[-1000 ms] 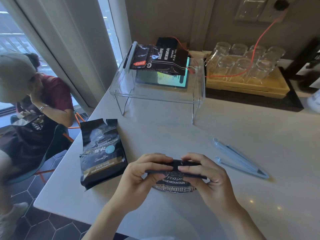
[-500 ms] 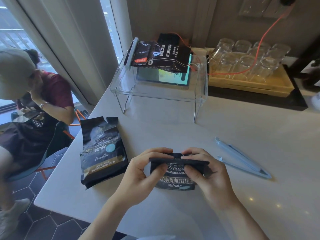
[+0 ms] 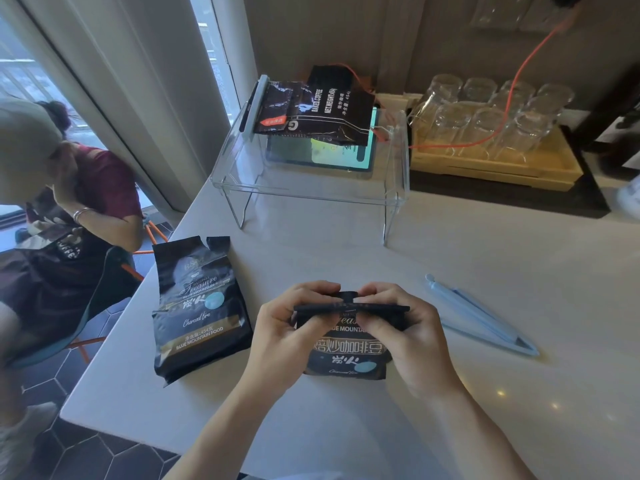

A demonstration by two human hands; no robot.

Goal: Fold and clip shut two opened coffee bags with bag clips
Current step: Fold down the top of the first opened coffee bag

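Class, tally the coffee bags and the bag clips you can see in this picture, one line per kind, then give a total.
Coffee bags: 3 – held bag, bag lying at left, bag on the clear stand.
Bag clips: 2 – blue clip lying open at right, clip on the stand bag.
Total: 5

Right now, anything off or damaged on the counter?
No spill. The coffee bag lying left of the hands has a ragged, unfolded top with a torn flap. Both hands, left and right, pinch the folded top of the other bag. The blue clip lies unused.
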